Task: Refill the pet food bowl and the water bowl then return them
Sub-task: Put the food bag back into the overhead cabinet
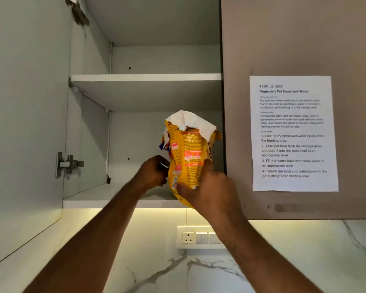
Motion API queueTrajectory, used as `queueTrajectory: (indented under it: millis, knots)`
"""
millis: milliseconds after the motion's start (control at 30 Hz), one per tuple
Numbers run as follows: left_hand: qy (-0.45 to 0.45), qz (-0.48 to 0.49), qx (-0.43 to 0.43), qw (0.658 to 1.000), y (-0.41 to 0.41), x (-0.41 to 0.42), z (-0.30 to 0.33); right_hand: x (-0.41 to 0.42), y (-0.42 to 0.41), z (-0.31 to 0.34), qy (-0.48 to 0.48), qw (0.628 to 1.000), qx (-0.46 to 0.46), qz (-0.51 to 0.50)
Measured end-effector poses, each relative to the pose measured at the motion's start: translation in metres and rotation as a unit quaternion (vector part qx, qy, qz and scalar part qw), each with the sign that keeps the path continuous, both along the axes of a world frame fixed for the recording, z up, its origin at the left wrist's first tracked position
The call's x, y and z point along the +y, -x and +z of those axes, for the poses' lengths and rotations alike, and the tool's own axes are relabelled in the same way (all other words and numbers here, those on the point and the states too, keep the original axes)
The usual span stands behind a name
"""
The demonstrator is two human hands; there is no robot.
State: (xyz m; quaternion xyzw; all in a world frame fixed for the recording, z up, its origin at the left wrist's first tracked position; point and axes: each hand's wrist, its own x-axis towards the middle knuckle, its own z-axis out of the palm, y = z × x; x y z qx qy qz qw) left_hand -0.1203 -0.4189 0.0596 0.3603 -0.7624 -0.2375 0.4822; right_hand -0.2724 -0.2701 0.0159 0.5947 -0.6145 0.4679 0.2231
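A yellow pet food bag (188, 153) with its white inner top folded over stands upright at the front right of the lower cabinet shelf (106, 199). My right hand (207, 187) wraps around the bag's lower front. My left hand (154, 172) presses against the bag's left side, fingers curled around its edge. Neither the food bowl nor the water bowl is in view.
The cabinet door (25, 123) hangs open to the left, with a hinge (68, 164) on it. The upper shelf (146, 77) is bare. A task sheet (293, 134) is taped to the closed door on the right. A wall socket (188, 237) sits below on the marble backsplash.
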Motion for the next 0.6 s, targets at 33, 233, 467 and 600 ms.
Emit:
queueTrajectory:
  millis: [33,233,467,600]
  knots:
    - [-0.003,0.017,0.011,1.0,0.0,-0.003,0.001,-0.004,-0.004,0.002,-0.012,1.0,0.01,-0.017]
    - [-0.077,-0.015,0.106,0.991,-0.005,0.0,-0.001,-0.03,-0.021,0.013,-0.049,0.992,0.031,-0.113]
    - [-0.095,-0.054,0.124,0.986,-0.005,0.007,-0.005,-0.058,-0.017,0.015,-0.081,0.986,0.019,-0.147]
    - [-0.072,-0.046,0.064,0.994,0.002,0.002,-0.01,-0.072,-0.016,0.016,-0.097,0.984,-0.001,-0.151]
